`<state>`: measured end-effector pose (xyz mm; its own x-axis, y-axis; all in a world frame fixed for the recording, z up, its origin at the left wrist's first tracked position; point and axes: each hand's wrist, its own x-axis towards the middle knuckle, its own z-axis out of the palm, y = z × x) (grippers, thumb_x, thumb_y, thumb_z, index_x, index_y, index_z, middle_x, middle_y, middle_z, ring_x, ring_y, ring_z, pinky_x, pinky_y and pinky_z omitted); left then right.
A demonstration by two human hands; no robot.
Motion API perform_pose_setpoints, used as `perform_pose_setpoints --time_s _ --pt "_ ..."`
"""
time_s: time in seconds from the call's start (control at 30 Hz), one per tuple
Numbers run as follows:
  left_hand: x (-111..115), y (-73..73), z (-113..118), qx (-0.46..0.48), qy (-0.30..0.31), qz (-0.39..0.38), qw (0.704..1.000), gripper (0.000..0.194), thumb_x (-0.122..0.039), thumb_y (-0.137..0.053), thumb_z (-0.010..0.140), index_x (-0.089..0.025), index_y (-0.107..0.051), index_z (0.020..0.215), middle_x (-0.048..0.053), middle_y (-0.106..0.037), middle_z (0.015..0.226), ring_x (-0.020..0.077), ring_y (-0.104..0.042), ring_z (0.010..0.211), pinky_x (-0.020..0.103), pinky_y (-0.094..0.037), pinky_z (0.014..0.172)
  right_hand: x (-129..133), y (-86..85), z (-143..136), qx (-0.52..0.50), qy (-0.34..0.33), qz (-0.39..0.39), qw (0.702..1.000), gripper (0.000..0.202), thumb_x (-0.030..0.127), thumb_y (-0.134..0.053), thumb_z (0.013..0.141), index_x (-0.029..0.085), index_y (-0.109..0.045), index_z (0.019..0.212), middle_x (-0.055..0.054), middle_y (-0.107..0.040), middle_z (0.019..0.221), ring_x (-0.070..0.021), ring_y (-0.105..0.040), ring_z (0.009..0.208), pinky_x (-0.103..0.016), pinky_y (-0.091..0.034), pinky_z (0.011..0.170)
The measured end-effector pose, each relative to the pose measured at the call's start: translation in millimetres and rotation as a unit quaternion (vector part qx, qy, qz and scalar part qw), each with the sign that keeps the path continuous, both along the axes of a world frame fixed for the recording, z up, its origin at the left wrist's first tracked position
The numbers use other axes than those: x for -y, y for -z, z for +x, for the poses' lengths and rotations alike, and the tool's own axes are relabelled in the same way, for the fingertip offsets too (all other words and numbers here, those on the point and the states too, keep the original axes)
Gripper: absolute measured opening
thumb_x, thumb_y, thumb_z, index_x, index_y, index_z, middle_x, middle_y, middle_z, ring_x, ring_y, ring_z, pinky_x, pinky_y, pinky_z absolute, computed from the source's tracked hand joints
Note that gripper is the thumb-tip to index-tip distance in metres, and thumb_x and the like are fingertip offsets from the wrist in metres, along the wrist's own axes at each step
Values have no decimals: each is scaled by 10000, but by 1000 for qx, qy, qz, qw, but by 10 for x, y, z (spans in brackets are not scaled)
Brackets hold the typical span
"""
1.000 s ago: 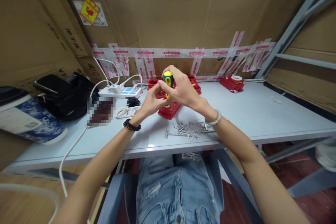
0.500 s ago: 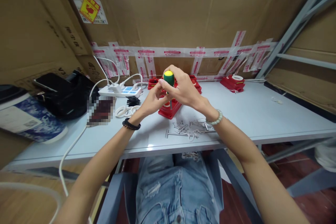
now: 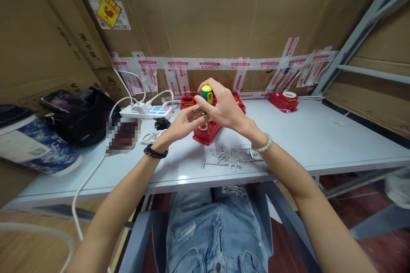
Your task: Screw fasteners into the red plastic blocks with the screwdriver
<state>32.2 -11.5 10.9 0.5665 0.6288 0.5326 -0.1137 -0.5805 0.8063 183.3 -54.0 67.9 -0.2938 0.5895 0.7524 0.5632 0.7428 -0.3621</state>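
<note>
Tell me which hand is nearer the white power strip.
Left: the left hand is right of the white power strip; the right hand is farther right, gripping the screwdriver.

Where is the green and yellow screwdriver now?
In the head view, the screwdriver is near the centre, upright in the right hand, pointing down at the nearest red part.

Faded, ripped blue jeans, a black left wristband, a pale-green beaded right bracelet.
</note>
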Motion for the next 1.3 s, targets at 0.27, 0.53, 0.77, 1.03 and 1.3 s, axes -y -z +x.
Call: perform_pose_setpoints --time_s 0.27,0.53,0.77,1.03,1.3 --pt "-46 43 74 71 -90 31 993 545 -421 -849 581 -168 -620 1005 56 -698 978 180 -638 886 300 -526 804 18 -7 2 3 0 0 1000 172 345 -537 867 200 -485 944 -36 -571 908 -156 -494 807 -341 -420 783" --pt "-13 2 12 21 -57 27 998 385 -426 -801 662 -154 -658 893 59 -709 883 183 -648 835 321 -525 796 6 -2 5 -3 5 5 1000 220 344 -543 865 183 -505 1011 -52 -591 970 -162 -528 853 -350 -429 813" --pt "11 2 18 11 -33 15 999 416 -437 -753 722 -166 -646 1020 70 -703 988 197 -648 902 312 -532 777 6 3 6 -4 1 9 1000 227 332 -529 879 183 -515 1050 -61 -612 1014 -171 -549 886 -359 -439 830" --pt "-39 37 64 65 -108 34 991 491 -403 -841 606 -165 -621 974 49 -695 939 176 -641 865 292 -521 785 20 9 -2 -3 -1 9 1000 296 278 -528 872 177 -500 1148 -79 -612 1124 -184 -561 958 -385 -439 875" --pt "-10 6 -2 18 -18 0 1000 375 -432 -752 726 -160 -648 964 60 -700 919 193 -653 868 309 -537 755 12 9 5 -9 -7 13 1000 326 304 -527 877 175 -509 1176 -90 -611 1180 -195 -565 1010 -400 -435 916"
